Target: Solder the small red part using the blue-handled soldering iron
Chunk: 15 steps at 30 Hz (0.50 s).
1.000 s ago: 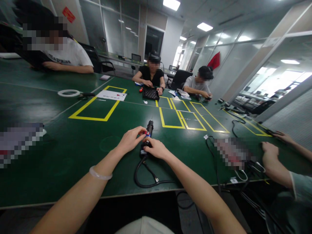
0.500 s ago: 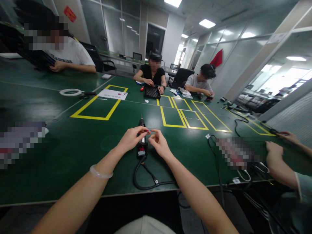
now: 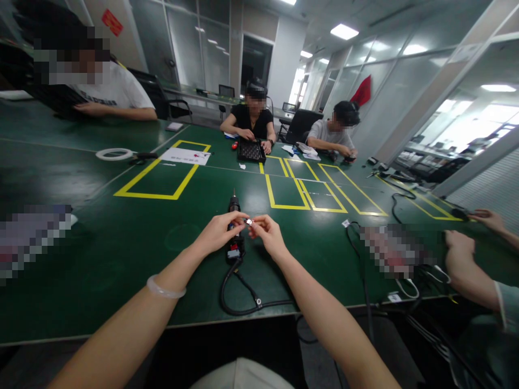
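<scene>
Between my two hands is a tiny whitish and reddish part [image 3: 248, 221], too small to name. My left hand [image 3: 221, 231] pinches it from the left with thumb and forefinger. From the right, the fingertips of my right hand [image 3: 265, 233] close on the same part. Under my left fingers an electric screwdriver [image 3: 234, 246] lies on the green table [image 3: 162, 286], its bit pointing away from me. My fingers hide part of its body. A black cable [image 3: 227, 305] curls from its near end towards the table's front edge.
Yellow tape rectangles [image 3: 287, 207] mark the table. A white sheet [image 3: 185, 156] and a white ring [image 3: 114, 154] lie at the far left. Across sits a co-worker with a black tray [image 3: 251, 151]. At right are another person's hands [image 3: 460, 246] and cables [image 3: 360, 265].
My right fingers have moved in and closed on the small part at my left fingertips. It now shows whiter. The screwdriver stays in place on the table.
</scene>
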Each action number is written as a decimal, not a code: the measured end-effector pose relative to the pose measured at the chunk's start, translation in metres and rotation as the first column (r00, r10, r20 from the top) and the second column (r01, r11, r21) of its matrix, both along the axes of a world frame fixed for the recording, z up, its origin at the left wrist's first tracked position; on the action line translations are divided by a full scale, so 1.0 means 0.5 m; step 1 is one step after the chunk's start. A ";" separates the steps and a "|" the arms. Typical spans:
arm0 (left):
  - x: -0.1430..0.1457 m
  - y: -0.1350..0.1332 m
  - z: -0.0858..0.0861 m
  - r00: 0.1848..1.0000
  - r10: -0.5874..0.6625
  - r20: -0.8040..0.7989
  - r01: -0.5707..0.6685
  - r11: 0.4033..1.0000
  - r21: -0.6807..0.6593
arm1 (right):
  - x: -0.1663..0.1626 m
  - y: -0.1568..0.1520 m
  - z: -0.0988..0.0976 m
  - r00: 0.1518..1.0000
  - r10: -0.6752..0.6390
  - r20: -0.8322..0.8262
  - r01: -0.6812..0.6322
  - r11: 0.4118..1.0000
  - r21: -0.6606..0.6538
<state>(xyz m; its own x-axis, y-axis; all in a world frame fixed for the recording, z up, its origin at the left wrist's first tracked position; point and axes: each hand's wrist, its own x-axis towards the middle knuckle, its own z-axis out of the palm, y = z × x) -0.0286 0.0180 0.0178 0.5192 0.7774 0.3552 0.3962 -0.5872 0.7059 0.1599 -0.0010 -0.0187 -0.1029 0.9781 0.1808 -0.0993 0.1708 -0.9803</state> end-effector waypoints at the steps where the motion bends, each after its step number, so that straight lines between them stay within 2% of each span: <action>1: 0.001 0.000 0.000 1.000 0.003 -0.001 -0.003 1.000 0.005 | 0.001 0.001 -0.001 1.000 0.002 -0.003 -0.002 1.000 0.002; 8: 0.001 0.006 -0.004 1.000 0.010 -0.014 -0.010 1.000 0.007 | 0.002 -0.001 -0.002 0.999 0.046 -0.003 -0.046 0.999 0.012; 15: -0.001 0.004 0.001 0.999 -0.013 -0.043 0.013 1.000 -0.002 | 0.011 0.001 0.000 0.996 0.055 0.073 -0.058 0.998 0.039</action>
